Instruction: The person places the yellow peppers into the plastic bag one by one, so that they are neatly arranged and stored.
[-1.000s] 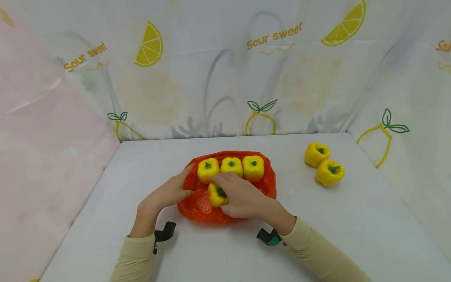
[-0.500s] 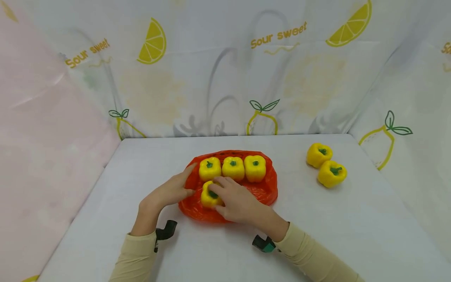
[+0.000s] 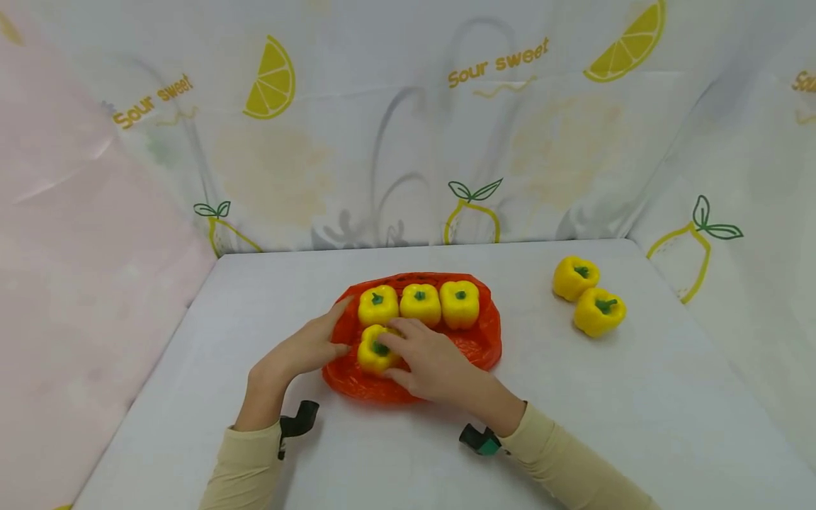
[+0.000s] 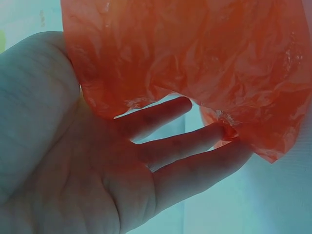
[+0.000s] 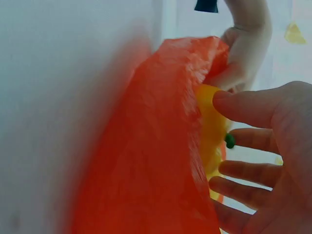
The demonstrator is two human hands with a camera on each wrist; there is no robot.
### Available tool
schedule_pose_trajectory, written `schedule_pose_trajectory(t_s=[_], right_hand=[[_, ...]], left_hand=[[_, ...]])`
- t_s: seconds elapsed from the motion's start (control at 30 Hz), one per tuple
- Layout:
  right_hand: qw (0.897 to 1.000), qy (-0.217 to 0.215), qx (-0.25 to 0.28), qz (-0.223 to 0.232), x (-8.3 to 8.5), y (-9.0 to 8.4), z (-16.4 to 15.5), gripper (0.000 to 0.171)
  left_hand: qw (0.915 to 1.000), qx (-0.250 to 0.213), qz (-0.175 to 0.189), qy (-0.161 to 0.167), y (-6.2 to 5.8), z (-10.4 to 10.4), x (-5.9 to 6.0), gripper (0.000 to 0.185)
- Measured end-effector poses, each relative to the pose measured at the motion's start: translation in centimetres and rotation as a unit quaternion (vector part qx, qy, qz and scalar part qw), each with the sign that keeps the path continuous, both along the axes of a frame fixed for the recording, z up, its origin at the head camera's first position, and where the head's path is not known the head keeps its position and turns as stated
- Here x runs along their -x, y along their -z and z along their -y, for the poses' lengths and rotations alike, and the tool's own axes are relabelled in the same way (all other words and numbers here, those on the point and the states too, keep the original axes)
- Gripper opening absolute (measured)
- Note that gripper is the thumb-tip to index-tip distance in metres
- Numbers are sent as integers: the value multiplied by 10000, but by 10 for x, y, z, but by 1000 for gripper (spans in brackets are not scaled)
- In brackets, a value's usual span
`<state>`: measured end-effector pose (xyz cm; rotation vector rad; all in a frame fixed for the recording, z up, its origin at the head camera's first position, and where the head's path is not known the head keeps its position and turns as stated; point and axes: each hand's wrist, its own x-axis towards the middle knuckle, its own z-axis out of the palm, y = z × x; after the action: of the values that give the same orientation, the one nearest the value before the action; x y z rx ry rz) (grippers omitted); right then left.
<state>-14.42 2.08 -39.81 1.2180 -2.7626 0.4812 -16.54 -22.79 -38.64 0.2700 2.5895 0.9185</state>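
Note:
A red plastic bag (image 3: 357, 386) lies spread wide on the table. Three yellow bell peppers (image 3: 460, 304) form a row along its far side. Nearer in front, at the left, sits another yellow bell pepper (image 3: 372, 354). My right hand (image 3: 440, 365) touches this pepper from the right, fingertips over its stem side. The right wrist view shows its thumb against a pepper and the other fingers fairly straight. My left hand (image 3: 306, 347) props the bag's left rim, thumb and index finger spread inside. In the left wrist view, three extended fingers (image 4: 195, 170) lie outside the red plastic.
Two more yellow bell peppers (image 3: 599, 312) lie close together at the table's right rear. The table (image 3: 382, 460) has a white cover and backs onto a lemon-print cloth (image 3: 382, 142). A black wrist mount (image 3: 299, 418) hangs beneath each wrist.
The front pepper has shifted left inside the bag, the right hand moving with it. The right-hand fingers look looser around it than a second ago. The left hand stays at the rim.

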Motion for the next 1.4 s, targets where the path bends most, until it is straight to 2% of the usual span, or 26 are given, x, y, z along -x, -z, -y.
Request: schedule_pose_trajectory(t_s=[0.23, 0.4, 0.7, 0.8, 1.23, 1.4], right_hand=[[9980, 471, 141, 401, 3, -14, -27, 48], [9938, 853, 396, 599, 8, -16, -48, 48], [9891, 1221, 729, 392, 18, -26, -79, 47], [9858, 1393, 812, 470, 22, -32, -90, 47], [9704, 2238, 445, 790, 40, -50, -155, 50], [9625, 2432, 444, 1112, 42, -56, -179, 55]], left_hand=[[10000, -44, 63, 0, -4, 0, -1, 83], [10000, -70, 0, 49, -3, 1, -2, 83], [9999, -102, -68, 59, -3, 3, -3, 82], [9999, -107, -75, 71, -4, 3, -3, 81], [10000, 8, -63, 49, -9, 0, -4, 81], [10000, 55, -75, 7, -10, -1, -4, 81]])
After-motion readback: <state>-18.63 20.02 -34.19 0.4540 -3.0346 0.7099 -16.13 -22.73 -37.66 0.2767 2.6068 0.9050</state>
